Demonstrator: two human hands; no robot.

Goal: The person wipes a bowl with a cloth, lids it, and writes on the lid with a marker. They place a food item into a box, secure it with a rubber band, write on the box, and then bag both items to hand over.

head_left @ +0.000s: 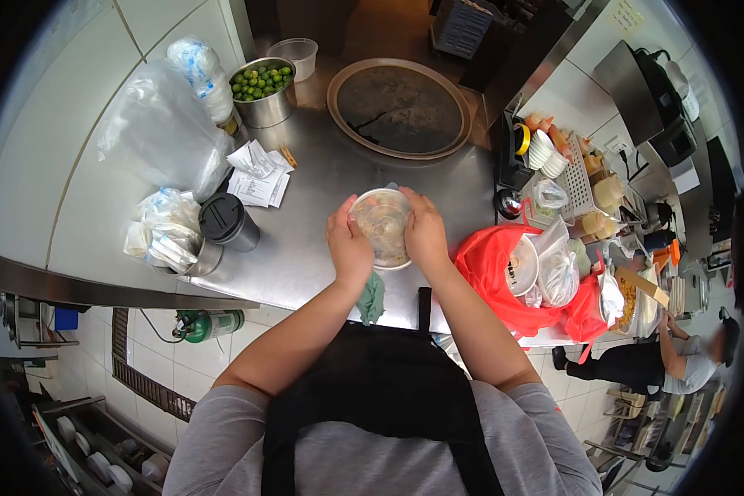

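Observation:
Between my hands is a round takeout bowl [382, 231] with a clear lid; its contents are blurred through the plastic. My left hand [349, 240] is wrapped around its left side. On the opposite side, my right hand [425, 231] curves around the rim. Just below the bowl, a green cloth [371, 299] lies at the edge of the steel counter [306, 256]. To the right stands a red plastic bag [488, 264] with a white-lidded container [522, 266] and a knotted clear bag [558, 277] in it.
A large round tray [401, 107] lies at the back, beside a metal pot of small green limes [263, 84]. At left are paper receipts [260, 175], a black-lidded tumbler [228, 221] and plastic bags [161, 124]. A white basket [583, 178] stands right. A person [678, 360] works farther right.

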